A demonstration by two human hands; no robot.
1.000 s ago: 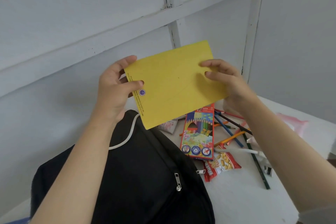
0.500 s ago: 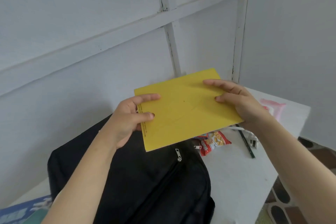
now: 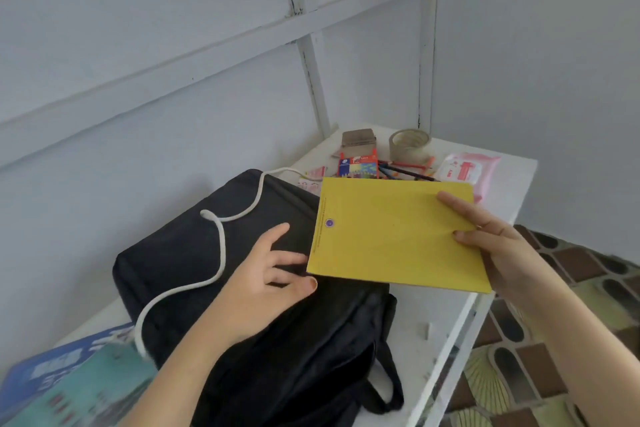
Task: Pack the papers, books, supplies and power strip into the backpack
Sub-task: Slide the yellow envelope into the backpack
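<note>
right hand point(image 3: 502, 253): fingers point(image 3: 460, 211) lie on top of the yellow envelope point(image 3: 394, 236) at its right edge. Thumb is hidden underneath. Reads as a one-sided pinch.
left hand point(image 3: 256, 288): flat on the black backpack point(image 3: 194, 253), fingers spread and straight, gripping nothing. Thumb tip is just beside the envelope's near left corner.
envelope position: in the air, roughly level. Left edge is over the backpack's right side, near right corner about over the right edge of the table point(image 3: 433, 322).
backpack: lies flat on the table, left of centre. No open mouth visible, and I can't tell whether any zip is undone.
risk 1: envelope jams against closed fabric and a corner creases. Cause: the left hand presses the bag down instead of spreading an opening.
risk 2: envelope sags, pivots and slips. Cause: a wide sheet held by one edge only. A drop there likely lands on the tiled floor point(image 3: 571, 270).
risk 3: white cord point(image 3: 221, 243) snakes across the backpack top towards the books point(image 3: 69, 378) at near left. It's probably the power strip's lead, but the strip isn't in view. Lifting a flap drags it.
risk 4: coloured-pencil box point(image 3: 358, 166), loose pencils point(image 3: 405, 172), tape roll point(image 3: 408, 146) and pink wipes pack point(image 3: 464, 170) sit just beyond the envelope's far edge. A careless sweep sends pencils rolling off.
</note>
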